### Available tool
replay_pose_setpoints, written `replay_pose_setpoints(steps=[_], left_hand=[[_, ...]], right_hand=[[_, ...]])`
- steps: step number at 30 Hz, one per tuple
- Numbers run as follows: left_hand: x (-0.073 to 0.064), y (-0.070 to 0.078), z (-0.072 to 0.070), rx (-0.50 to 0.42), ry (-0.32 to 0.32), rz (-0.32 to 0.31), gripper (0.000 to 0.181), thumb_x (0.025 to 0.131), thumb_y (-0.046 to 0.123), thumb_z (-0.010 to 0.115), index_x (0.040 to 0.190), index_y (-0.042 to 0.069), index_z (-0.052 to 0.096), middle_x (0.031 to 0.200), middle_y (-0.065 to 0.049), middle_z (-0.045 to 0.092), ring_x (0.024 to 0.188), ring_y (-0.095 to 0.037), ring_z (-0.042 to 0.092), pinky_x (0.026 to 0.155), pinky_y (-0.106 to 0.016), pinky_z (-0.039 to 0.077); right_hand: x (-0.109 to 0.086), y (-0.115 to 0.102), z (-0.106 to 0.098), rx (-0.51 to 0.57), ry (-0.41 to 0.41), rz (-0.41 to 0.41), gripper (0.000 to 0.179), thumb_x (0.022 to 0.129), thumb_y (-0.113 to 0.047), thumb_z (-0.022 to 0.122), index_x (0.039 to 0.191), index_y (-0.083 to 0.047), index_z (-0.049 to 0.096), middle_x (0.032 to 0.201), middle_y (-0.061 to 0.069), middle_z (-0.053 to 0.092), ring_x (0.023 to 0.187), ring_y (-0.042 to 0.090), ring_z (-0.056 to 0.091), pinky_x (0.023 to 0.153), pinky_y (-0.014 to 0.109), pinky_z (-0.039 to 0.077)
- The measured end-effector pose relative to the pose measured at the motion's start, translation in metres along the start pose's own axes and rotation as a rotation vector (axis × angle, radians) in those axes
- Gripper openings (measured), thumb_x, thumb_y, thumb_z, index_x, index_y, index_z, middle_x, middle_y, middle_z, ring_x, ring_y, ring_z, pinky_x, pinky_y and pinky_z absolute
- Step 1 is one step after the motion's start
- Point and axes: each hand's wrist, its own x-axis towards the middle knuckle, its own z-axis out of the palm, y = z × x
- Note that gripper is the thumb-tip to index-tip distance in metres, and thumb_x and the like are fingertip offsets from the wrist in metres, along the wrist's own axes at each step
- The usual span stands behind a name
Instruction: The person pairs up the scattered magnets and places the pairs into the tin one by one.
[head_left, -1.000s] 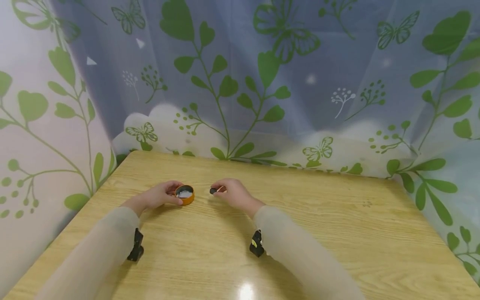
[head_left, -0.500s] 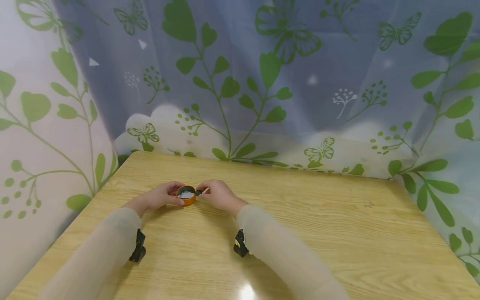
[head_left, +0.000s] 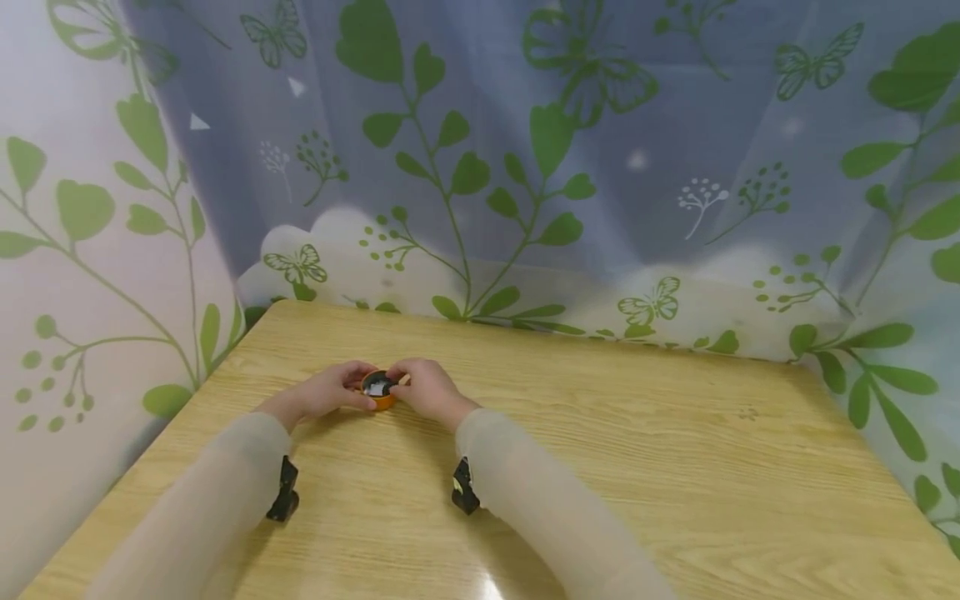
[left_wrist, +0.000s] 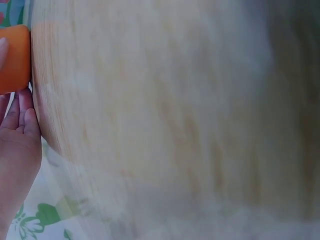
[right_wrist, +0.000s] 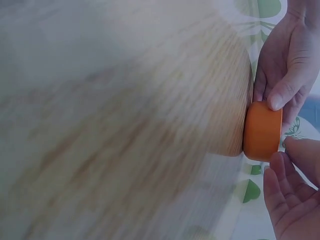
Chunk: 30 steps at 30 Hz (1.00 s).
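Note:
A small round orange container, dark inside with something white in it, stands on the wooden table. My left hand grips it from the left, thumb on the near side and fingers around the back. My right hand is at its right rim, thumb and forefinger pinching a small black piece over the opening. Those fingers mostly hide the piece. From the right wrist, the container's orange wall shows between both hands. In the left wrist view, it appears at the left edge above the left fingers.
The wooden table extends to the right and toward me. A curtain printed with green leaves and butterflies hangs along the back and both sides. Each sleeve carries a black wrist camera, one on the left and one on the right.
My right hand has moved left with the black piece, from apart on the right to the container's rim and over its opening. The left hand keeps its hold on the container.

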Motion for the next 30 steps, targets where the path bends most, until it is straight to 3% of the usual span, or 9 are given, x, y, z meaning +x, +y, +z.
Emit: replay_pose_setpoints(steps=[8,14,20,25,30], left_hand=[[-0.001,-0.004,-0.002,-0.009,-0.020,0.007,0.065,0.085,0.017,0.069,0.136,-0.005,0.035,0.133,-0.024,0.044,0.122,-0.037,0.041,0.096,-0.044,0.038],[-0.013,-0.005,-0.007,0.034,0.000,0.017,0.065,0.084,0.014,0.070,0.134,-0.009,0.035,0.128,-0.026,0.048,0.121,-0.039,0.041,0.097,-0.045,0.036],[-0.017,0.003,-0.009,0.119,0.039,0.020,0.061,0.082,0.012,0.072,0.129,-0.010,0.039,0.126,-0.028,0.048,0.117,-0.041,0.045,0.096,-0.048,0.036],[-0.016,0.008,-0.009,0.191,0.065,-0.022,0.066,0.080,0.015,0.074,0.129,-0.011,0.039,0.127,-0.029,0.045,0.112,-0.040,0.049,0.093,-0.048,0.039],[-0.018,0.012,-0.009,0.245,0.067,-0.009,0.066,0.083,0.015,0.071,0.131,-0.012,0.036,0.129,-0.033,0.042,0.115,-0.045,0.045,0.096,-0.052,0.037]], right_hand=[[-0.009,0.008,-0.005,0.022,0.014,-0.026,0.024,0.090,-0.011,0.062,0.113,-0.005,0.065,0.112,0.005,0.063,0.093,0.016,0.061,0.077,0.023,0.048],[-0.031,0.021,-0.015,-0.003,-0.060,-0.060,0.024,0.091,-0.011,0.061,0.114,-0.004,0.065,0.114,0.006,0.062,0.092,0.017,0.060,0.076,0.023,0.048],[-0.060,0.044,-0.041,-0.036,-0.096,-0.035,0.026,0.092,-0.012,0.060,0.116,-0.004,0.063,0.115,0.008,0.062,0.094,0.019,0.060,0.073,0.026,0.050],[-0.083,0.071,-0.064,-0.052,-0.082,-0.007,0.027,0.092,-0.013,0.060,0.116,-0.003,0.062,0.114,0.009,0.062,0.094,0.020,0.060,0.075,0.031,0.050],[-0.110,0.095,-0.090,-0.086,-0.045,0.023,0.031,0.092,-0.015,0.060,0.119,0.000,0.060,0.115,0.012,0.061,0.096,0.023,0.060,0.079,0.036,0.049]])
